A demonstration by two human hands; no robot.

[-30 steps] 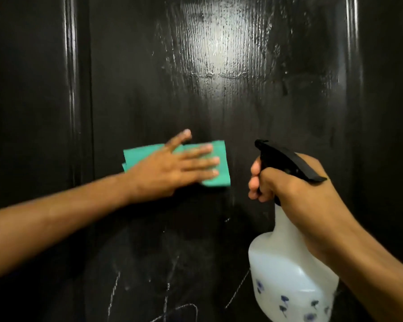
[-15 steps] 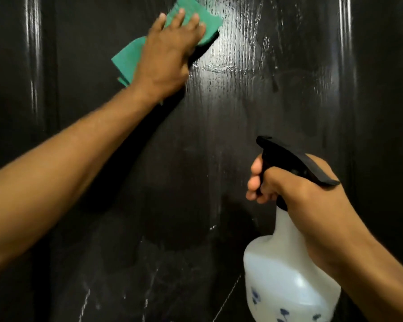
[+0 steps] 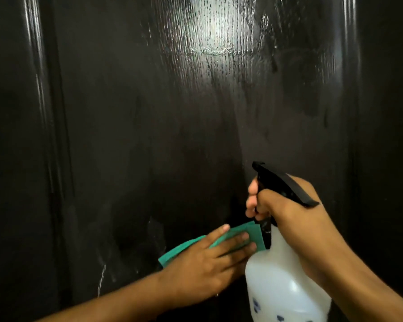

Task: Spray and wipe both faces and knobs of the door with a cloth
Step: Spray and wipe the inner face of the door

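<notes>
My left hand (image 3: 203, 270) lies flat on the green cloth (image 3: 249, 233) and presses it against the black door (image 3: 126, 135). The fingers are straight and a little spread, and they point to the right. They do not curl round the cloth; they only push it to the wood. The cloth is low on the door panel, under my palm, and its folded corner shows past my fingertips. A second part of the cloth comes out on the left side of my hand, near the wrist.

My right hand (image 3: 293, 219) holds the spray bottle (image 3: 282, 287) by its neck. The fingers are curled round the black spray head (image 3: 279, 180), in front where the trigger is, and the thumb side is toward me. The bottle stands upright, just beside the cloth on its right, and its white body covers the edge of the cloth from my view. I cannot tell if the bottle touches the cloth. Small blue marks show on the lower part of the bottle. The nozzle points to the door and a little to the left.

The door fills all the view. Its upper part is wet and shines in the light, with fine vertical streaks. Lower on the left, near the cloth, thin pale marks are on the surface. A raised vertical strip of the door runs down each side.
</notes>
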